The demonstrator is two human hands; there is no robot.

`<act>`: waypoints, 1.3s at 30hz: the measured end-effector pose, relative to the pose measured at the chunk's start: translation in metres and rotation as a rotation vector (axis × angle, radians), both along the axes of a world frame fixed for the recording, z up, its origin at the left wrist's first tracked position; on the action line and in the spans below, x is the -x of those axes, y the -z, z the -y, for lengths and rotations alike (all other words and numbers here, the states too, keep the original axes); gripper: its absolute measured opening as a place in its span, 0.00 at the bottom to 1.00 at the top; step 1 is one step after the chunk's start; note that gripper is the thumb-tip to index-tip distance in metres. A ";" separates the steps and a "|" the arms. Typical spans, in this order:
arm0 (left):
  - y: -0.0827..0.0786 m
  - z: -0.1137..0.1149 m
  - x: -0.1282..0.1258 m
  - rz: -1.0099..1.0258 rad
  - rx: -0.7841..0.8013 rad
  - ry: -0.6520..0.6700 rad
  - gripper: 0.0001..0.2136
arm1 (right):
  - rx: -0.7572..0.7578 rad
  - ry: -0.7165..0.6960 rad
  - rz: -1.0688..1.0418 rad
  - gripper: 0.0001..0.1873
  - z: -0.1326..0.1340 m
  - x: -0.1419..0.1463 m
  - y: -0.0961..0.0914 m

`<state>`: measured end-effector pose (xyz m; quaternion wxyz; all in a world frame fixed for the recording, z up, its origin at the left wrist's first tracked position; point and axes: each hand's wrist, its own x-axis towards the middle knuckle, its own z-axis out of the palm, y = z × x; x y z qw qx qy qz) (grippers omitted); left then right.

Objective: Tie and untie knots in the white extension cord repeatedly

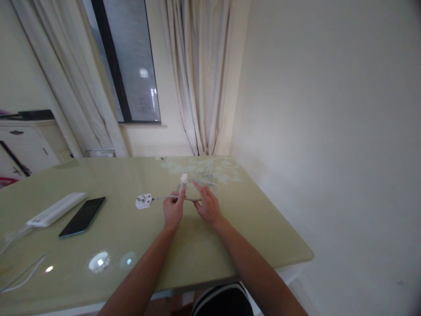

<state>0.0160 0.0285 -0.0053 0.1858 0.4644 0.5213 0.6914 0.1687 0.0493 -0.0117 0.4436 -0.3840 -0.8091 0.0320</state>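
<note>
Grey cable (158,198), centre frame: left hand (173,213) pinching it, right hand (209,208) with fingers parted around it, white plug (143,201) left of centre.

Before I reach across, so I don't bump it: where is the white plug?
In the head view, the white plug is just left of the left hand, at the end of the gray cable, with the black phone farther left.

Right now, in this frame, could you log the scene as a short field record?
left hand: at grey cable, grip partly hidden
right hand: thumb and fingers beside the same cable
plug: white, pins up, left of both hands
white block: just beyond left thumb
phone: screen dark, beside long white bar
</note>
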 end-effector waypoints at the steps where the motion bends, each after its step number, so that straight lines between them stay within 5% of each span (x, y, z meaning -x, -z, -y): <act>1: 0.000 0.001 -0.001 -0.021 0.003 0.019 0.22 | -0.004 0.011 0.021 0.38 0.002 0.001 0.000; 7: 0.002 0.008 -0.008 -0.155 0.002 0.137 0.21 | -0.008 -0.024 0.095 0.35 0.003 0.003 -0.002; 17: 0.000 0.009 0.001 -0.377 -0.138 -0.027 0.15 | -0.054 0.028 0.062 0.21 -0.003 -0.005 -0.006; 24: -0.003 0.010 0.012 -0.247 -0.166 -0.139 0.19 | -0.060 -0.167 0.096 0.12 0.001 -0.006 -0.016; 39: 0.002 0.009 0.024 0.013 -0.188 0.054 0.28 | 0.376 -0.594 -0.076 0.12 0.030 0.000 -0.034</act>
